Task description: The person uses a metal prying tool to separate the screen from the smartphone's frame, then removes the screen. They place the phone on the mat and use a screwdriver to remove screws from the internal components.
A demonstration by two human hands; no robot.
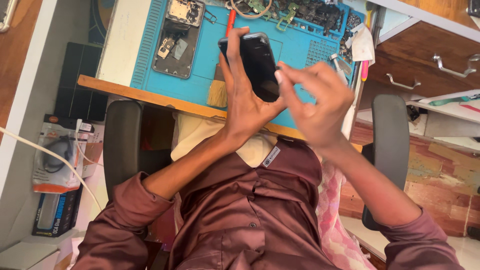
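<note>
My left hand (242, 102) grips a black smartphone (255, 62), holding it upright with its dark screen toward me, above a blue work mat (295, 47). My right hand (315, 102) is beside the phone's lower right edge, fingers curled and blurred, one fingertip touching the glass. An opened phone body (177, 40) with exposed parts lies on the mat to the left. A small brush (218, 89) with pale bristles rests under my left hand.
Loose phone parts and metal pieces (300, 15) crowd the mat's far edge, with a red-handled tool (230, 22) nearby. A wooden desk edge (150, 97) runs below. Black chair armrests (122, 145) flank me. Packaged cables (57, 155) lie left; drawers (435, 65) stand right.
</note>
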